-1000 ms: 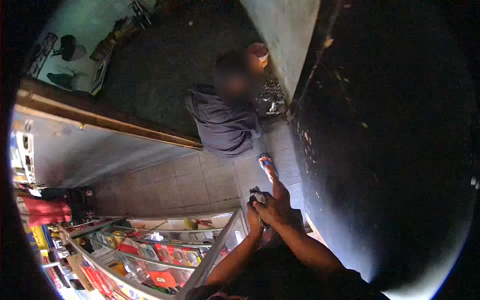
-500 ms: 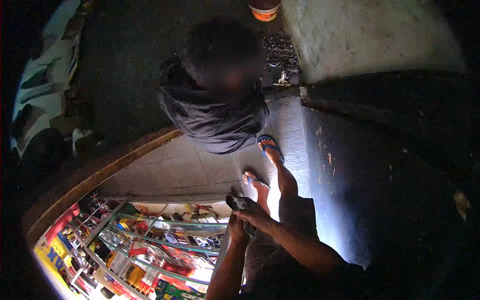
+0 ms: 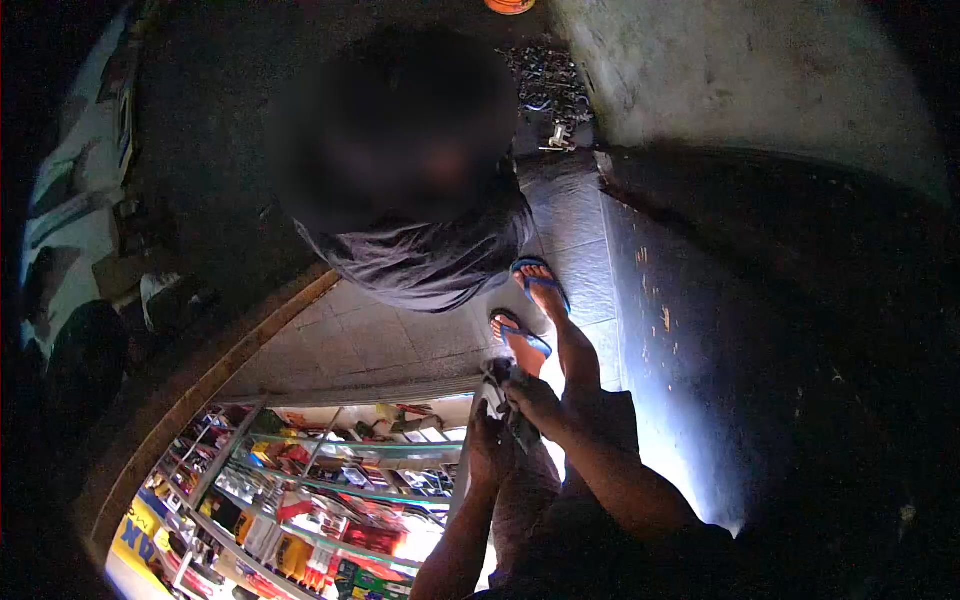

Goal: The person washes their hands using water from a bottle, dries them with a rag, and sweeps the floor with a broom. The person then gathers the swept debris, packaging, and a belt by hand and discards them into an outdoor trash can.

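Over my lap, my left hand point(image 3: 489, 447) and my right hand point(image 3: 538, 405) are close together, fingers curled around one small item. It is a crumpled grey cloth-like thing point(image 3: 494, 392) with a pale patch on top. Its exact kind is too dark and small to make out, and the fingers cover part of it. My left hand grips from below on the left, while my right hand pinches it from the right. Beyond them on the floor are two feet in blue flip-flops point(image 3: 527, 336).
A lit glass display case point(image 3: 345, 490) full of packaged goods stands at the lower left. A person in a dark shirt point(image 3: 430, 262) is in front of me. Small metal parts point(image 3: 550, 95) lie by the wall, near an orange bucket point(image 3: 511, 5). A dark panel point(image 3: 690, 320) rises on the right.
Both hands have moved slightly up and right with the grey item, whose pale side now shows. The nearer foot has shifted forward. The person in front appears nearer and farther left.
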`<act>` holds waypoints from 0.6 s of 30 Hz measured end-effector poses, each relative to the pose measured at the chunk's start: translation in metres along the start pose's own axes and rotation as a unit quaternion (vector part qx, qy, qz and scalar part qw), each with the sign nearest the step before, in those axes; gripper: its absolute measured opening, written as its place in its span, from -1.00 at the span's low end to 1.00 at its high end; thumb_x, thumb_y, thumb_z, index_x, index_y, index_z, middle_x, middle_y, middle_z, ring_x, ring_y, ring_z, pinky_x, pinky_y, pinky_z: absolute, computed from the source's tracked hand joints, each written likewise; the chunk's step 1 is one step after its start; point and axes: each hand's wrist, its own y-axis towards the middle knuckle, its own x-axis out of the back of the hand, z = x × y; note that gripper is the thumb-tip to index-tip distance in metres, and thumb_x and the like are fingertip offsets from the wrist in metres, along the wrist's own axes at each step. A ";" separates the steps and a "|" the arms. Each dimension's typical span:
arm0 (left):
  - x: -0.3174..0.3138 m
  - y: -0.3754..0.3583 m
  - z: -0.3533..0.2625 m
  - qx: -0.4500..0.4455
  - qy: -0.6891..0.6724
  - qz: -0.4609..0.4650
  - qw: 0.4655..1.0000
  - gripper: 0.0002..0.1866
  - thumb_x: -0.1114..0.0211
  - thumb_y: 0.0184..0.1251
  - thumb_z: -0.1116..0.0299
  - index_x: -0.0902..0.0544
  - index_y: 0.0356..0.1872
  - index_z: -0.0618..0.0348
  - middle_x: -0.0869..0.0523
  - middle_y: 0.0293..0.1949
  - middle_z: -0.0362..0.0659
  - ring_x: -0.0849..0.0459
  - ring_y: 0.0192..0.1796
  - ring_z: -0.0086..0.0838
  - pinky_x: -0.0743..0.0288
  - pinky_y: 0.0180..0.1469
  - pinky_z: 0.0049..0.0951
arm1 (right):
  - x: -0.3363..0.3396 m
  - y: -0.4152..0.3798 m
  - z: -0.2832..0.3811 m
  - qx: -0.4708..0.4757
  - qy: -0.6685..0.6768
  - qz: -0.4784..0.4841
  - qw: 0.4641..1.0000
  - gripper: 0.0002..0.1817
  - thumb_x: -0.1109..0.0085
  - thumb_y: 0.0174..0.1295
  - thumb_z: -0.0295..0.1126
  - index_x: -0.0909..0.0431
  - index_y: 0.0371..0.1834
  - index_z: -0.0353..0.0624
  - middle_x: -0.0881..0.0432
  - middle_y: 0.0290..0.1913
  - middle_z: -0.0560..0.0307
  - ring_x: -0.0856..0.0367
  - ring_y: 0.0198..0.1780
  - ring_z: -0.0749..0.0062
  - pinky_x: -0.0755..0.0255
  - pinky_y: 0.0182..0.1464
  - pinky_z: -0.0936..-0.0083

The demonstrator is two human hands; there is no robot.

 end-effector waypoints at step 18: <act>-0.016 0.000 -0.013 -0.191 0.332 0.041 0.923 -0.42 -0.09 0.29 0.17 -0.33 0.33 0.14 0.04 0.46 0.25 -0.05 0.44 0.23 -0.01 0.39 0.20 | 0.000 0.032 -0.074 0.024 -0.196 -0.045 0.979 -0.72 -0.06 0.21 -0.34 -0.56 -0.08 -0.24 -0.64 -0.29 0.12 -0.58 -0.37 0.36 -0.45 -0.26 0.47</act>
